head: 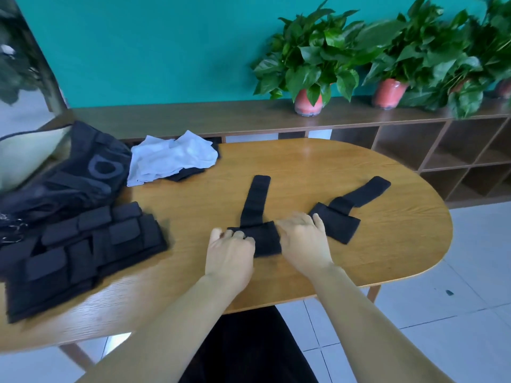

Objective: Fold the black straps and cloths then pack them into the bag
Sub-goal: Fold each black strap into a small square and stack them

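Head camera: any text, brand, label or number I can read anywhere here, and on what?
None can be read.
Black fabric bag at the table's far left: a large grey printed mark with a ring shape, too blurred to read as letters.
Black straps, white cloth, red plant pots: no text visible.

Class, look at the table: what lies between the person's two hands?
In the head view, the wide pad of a black strap lies between the left hand and right hand, both touching it.

Only a large grey "O"-like mark shows on the black bag (83, 172); nothing else is readable.
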The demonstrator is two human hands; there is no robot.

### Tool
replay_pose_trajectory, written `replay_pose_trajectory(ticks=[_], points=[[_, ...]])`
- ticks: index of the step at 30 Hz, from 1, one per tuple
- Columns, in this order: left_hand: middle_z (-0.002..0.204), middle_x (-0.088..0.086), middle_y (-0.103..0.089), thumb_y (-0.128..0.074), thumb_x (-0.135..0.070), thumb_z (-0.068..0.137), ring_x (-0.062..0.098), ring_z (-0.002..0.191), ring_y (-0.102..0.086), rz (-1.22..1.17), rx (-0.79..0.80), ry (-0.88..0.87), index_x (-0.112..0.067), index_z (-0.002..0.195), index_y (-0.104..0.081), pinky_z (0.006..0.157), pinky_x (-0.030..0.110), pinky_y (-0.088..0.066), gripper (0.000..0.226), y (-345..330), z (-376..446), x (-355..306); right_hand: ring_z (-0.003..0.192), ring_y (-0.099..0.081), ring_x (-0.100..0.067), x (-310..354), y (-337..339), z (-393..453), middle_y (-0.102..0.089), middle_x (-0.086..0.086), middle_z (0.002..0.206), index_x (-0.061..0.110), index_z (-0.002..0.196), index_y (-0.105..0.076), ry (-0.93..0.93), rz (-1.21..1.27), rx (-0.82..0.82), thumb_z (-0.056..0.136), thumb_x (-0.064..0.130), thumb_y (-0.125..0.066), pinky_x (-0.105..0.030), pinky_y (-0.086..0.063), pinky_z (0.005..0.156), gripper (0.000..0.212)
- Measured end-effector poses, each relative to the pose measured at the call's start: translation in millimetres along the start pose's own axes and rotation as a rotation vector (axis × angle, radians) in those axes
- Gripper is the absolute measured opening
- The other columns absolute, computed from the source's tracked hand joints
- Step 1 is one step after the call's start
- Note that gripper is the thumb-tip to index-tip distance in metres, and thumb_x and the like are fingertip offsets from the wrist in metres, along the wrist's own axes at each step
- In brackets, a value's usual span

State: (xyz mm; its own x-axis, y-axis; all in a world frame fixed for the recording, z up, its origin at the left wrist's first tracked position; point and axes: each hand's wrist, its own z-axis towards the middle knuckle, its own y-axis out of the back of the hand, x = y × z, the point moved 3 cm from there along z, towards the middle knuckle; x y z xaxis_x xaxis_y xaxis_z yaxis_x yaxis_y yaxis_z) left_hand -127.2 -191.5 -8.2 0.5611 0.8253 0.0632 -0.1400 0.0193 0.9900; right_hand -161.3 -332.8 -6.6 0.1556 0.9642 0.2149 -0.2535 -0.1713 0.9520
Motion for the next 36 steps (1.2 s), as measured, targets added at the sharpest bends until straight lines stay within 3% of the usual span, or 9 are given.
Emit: replay_pose_trajectory(ticks=[3,6,12,17,25,29,32,36], points=[[0.130,-0.005,-0.054,-0.044,-0.020,0.098,0.017,0.118,-0.044,-0.086,-0.084,0.008,-0.025,0.124,-0.060,0.101,0.033,-0.017,0.031,1,-5,22,0.105,-0.059,-0.029,33,-9,4,-0.072,-0.004,0.097,0.015,0.103,-0.074,0.178,0.054,-0.080,0.081,0.002,-0.058,-0.049,-0.036,0.106,0.030],[0.143,-0.009,-0.044,-0.043,-0.036,0.099,0.013,0.132,-0.034,-0.146,-0.051,-0.043,-0.028,0.134,-0.052,0.108,0.034,-0.012,0.037,-3,-5,39,0.096,-0.061,-0.030,51,-18,8,-0.070,-0.003,0.086,0.013,0.090,-0.075,0.268,0.023,-0.048,0.079,0.008,-0.050,-0.047,-0.043,0.099,0.027],[0.147,-0.013,-0.041,-0.042,-0.038,0.099,0.006,0.134,-0.035,-0.193,0.000,-0.103,-0.029,0.137,-0.048,0.108,0.032,-0.003,0.039,-11,-4,52,0.120,-0.054,-0.032,55,-39,22,-0.060,-0.011,0.126,0.010,0.113,-0.067,0.277,-0.121,0.059,0.085,0.008,-0.057,-0.047,-0.030,0.112,0.030],[0.142,-0.014,-0.045,-0.045,-0.039,0.098,0.007,0.131,-0.039,-0.210,0.019,-0.142,-0.030,0.135,-0.050,0.109,0.032,0.000,0.039,-11,3,54,0.121,-0.048,-0.021,52,-42,49,-0.056,0.002,0.124,0.017,0.123,-0.057,0.214,-0.117,0.129,0.094,0.011,-0.042,-0.031,-0.023,0.111,0.033],[0.152,-0.016,-0.033,-0.040,-0.041,0.100,0.003,0.138,-0.028,-0.238,0.024,-0.130,-0.033,0.142,-0.041,0.109,0.031,0.006,0.044,-14,6,62,0.136,-0.033,-0.021,58,-46,107,-0.038,0.000,0.149,0.020,0.140,-0.042,0.124,-0.132,0.292,0.092,0.006,-0.045,-0.034,-0.024,0.112,0.050],[0.152,-0.015,-0.032,-0.037,-0.041,0.101,0.004,0.138,-0.028,-0.226,0.027,-0.125,-0.032,0.143,-0.040,0.111,0.033,0.000,0.044,-18,11,64,0.136,-0.031,-0.023,55,-47,127,-0.037,-0.001,0.149,0.022,0.143,-0.038,0.084,-0.131,0.345,0.091,0.002,-0.041,-0.036,-0.028,0.110,0.056],[0.153,-0.013,-0.032,-0.035,-0.041,0.101,0.007,0.138,-0.029,-0.209,0.029,-0.136,-0.031,0.143,-0.039,0.112,0.035,-0.002,0.043,-21,11,63,0.136,-0.034,-0.025,43,-43,130,-0.031,-0.003,0.154,0.024,0.148,-0.034,-0.008,0.016,0.384,0.092,-0.001,-0.035,-0.035,-0.033,0.107,0.061],[0.148,-0.013,-0.041,-0.030,-0.044,0.101,0.007,0.134,-0.038,-0.254,-0.023,-0.168,-0.030,0.138,-0.048,0.112,0.037,-0.005,0.044,-21,6,71,0.125,-0.044,-0.025,41,-24,118,-0.052,-0.008,0.136,0.021,0.142,-0.044,0.010,0.167,0.197,0.094,-0.001,-0.035,-0.035,-0.039,0.101,0.054]])
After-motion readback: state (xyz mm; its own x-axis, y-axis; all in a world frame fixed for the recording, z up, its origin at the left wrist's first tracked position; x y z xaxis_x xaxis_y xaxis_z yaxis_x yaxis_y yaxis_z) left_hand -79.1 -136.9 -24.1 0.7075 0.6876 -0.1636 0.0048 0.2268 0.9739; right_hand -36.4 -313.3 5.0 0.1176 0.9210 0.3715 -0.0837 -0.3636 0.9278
